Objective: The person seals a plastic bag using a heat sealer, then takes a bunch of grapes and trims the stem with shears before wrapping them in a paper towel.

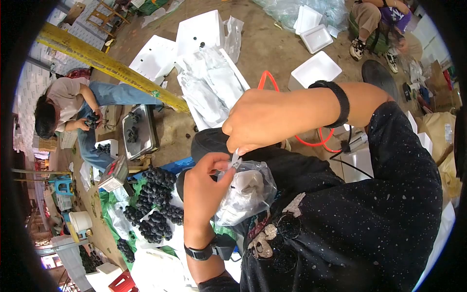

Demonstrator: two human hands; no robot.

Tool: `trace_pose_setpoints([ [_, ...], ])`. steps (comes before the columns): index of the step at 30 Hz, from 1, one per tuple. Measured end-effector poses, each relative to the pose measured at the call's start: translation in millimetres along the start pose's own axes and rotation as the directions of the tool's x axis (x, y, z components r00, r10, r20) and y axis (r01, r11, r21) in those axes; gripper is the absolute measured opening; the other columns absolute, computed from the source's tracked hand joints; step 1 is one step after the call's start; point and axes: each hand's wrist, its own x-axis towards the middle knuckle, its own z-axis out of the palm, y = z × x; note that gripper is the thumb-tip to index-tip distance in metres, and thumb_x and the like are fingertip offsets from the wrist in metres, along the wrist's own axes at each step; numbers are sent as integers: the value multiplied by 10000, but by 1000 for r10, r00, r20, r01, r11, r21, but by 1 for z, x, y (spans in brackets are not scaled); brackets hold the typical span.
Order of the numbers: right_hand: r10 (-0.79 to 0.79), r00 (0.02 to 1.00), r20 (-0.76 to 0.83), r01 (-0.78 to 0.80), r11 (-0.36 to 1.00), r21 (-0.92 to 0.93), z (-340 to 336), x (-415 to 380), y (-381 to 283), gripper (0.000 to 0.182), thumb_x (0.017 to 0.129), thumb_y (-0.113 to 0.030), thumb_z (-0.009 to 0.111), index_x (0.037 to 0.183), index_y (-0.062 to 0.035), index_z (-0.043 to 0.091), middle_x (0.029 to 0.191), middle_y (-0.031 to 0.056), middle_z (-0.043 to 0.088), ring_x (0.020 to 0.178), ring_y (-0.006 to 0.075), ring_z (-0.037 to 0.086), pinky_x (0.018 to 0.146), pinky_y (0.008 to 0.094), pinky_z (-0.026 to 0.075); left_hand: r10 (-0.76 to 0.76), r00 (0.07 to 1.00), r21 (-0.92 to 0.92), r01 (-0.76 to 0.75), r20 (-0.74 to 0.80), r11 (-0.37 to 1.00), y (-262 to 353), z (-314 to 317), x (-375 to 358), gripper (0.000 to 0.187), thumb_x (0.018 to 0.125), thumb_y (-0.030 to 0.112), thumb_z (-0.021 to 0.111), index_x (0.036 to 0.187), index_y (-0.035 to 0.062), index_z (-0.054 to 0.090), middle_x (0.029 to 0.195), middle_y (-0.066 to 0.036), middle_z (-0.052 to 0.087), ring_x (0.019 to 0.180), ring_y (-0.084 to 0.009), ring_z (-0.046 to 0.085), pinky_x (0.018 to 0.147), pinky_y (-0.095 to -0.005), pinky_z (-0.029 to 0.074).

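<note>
My right hand (260,119), with a black band at its wrist, is closed with the fingers curled. Its fingertips pinch one end of a small whitish strip (236,158). From below, the thumb and forefinger of my left hand (206,182) close on the strip's other end. A dark watch-like device sits on the left wrist. Just under both hands, a clear plastic bag (247,192) with pale contents rests against my lap. What exactly the strip is, I cannot make out.
Dark grape bunches (158,204) lie at the left, beside a scale (113,174). White foam boxes (200,33) stand ahead, one holding plastic-wrapped packages (214,80). A yellow pole (112,65) crosses the upper left. A seated co-worker (68,102) handles grapes; another person sits upper right.
</note>
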Motion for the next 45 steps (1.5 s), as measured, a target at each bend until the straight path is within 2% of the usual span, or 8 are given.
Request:
trace_pose_setpoints([
  [3,14,1000,18,-14,1000,8,-3,-2,0,185,790,-280,669,748,-102,639,697,41,555,688,248,623,533,390,477,25,998,-21,-26,-64,999,2,6,-1,152,775,35,701,921,-3,684,804,-126,711,754,-192,692,733,-275,515],
  [12,-8,993,-114,-1,997,-78,8,1,-7,175,775,-254,659,710,-94,627,686,44,544,691,241,624,544,373,492,-15,949,-226,-59,-314,972,-18,24,-3,93,815,6,684,902,-26,690,805,-99,717,744,-113,665,682,-229,496],
  [18,6,999,38,-3,997,-82,-1,3,-11,179,760,-251,654,699,-84,637,679,57,571,708,244,638,553,369,502,82,931,-216,-167,-355,962,-20,31,-3,84,823,1,687,897,-37,681,818,-98,715,746,-123,663,693,-240,508],
  [24,0,1000,-12,0,1000,-15,-6,0,-7,202,764,-259,668,704,-68,638,681,70,576,708,255,639,555,379,497,-93,938,-486,-86,-333,870,-6,21,-6,125,858,-8,650,980,-32,638,960,-117,706,858,-131,654,804,-249,506],
  [28,-8,1000,-28,8,1000,9,-4,-1,-4,204,766,-253,672,705,-63,630,680,72,568,705,257,636,553,385,492,122,966,43,-116,-229,992,-18,1,-10,291,734,8,724,1013,0,644,963,-88,652,879,-177,616,799,-285,488],
  [32,-15,999,-41,14,1000,-14,-6,-1,-6,210,771,-256,673,703,-64,621,682,70,562,701,256,633,553,383,490,110,973,138,-83,-202,987,-12,0,-10,238,707,58,754,925,8,676,869,-81,602,784,-182,565,726,-291,471],
  [41,-31,993,-111,27,999,-33,-2,-2,-6,172,757,-230,659,691,-76,617,682,58,550,691,247,625,539,373,493,77,987,-106,-92,-139,990,-20,11,7,69,837,36,672,858,-27,654,777,-6,586,705,-69,518,649,-207,414],
  [45,-14,991,-136,-11,984,-177,10,0,-14,91,702,-179,643,681,-94,619,681,37,558,686,219,624,520,345,504,-15,980,-218,-30,-200,976,-23,19,8,78,816,34,691,850,-34,669,744,-63,622,672,-120,562,652,-243,448],
])
